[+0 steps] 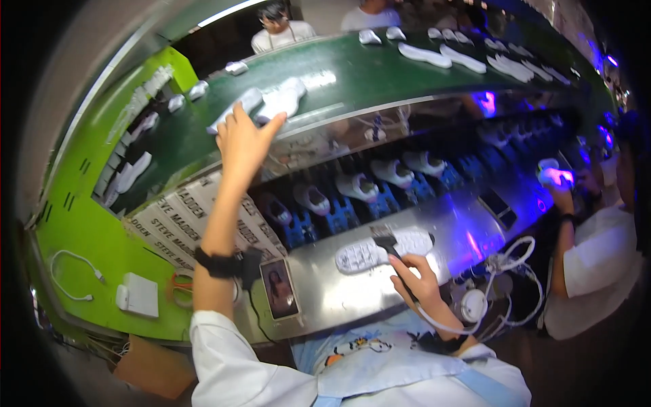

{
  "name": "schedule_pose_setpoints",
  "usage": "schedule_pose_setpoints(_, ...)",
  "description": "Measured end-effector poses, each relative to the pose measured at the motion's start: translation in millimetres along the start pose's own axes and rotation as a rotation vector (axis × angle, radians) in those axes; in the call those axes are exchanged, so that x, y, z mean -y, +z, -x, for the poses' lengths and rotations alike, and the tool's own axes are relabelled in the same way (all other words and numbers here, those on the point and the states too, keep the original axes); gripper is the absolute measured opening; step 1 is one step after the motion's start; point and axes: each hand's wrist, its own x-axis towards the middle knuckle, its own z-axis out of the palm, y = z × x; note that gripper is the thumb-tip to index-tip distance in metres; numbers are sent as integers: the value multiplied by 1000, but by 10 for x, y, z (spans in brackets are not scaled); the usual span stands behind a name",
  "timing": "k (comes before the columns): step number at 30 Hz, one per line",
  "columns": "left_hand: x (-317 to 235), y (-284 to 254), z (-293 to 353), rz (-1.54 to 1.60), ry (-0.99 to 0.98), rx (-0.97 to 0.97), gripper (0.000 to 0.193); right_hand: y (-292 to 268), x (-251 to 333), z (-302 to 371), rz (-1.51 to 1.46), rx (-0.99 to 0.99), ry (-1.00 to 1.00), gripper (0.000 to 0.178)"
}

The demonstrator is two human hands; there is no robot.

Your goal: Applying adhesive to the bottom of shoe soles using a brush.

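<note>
My left hand (243, 144) reaches over the green conveyor belt with thumb and fingers spread. Its fingertips are at a pair of white shoe soles, the left sole (245, 102) and the right sole (283, 98); whether they press on them I cannot tell. In my right hand (422, 285) is a black-handled brush (400, 268), its head over another white sole (359, 256). That sole lies tread side up on the metal bench in front of me. A pale hose runs from near the brush handle past my right wrist.
Behind the bench, white shoes (363, 190) ride on blue holders. More soles (424, 55) lie along the green belt (339, 68). A phone (279, 288) stands near my left arm, another dark phone (497, 207) lies right. A co-worker (597, 251) works at the right; a person (281, 30) is across.
</note>
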Motion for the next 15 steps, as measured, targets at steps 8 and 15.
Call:
schedule_pose_setpoints(8,-12,323,-440,-227,-62,277,78,60,-162,95,27,7,-43,40)
schedule_pose_setpoints(15,-818,836,-594,297,578,34,45,-36,-353,176,-124,39,129,36)
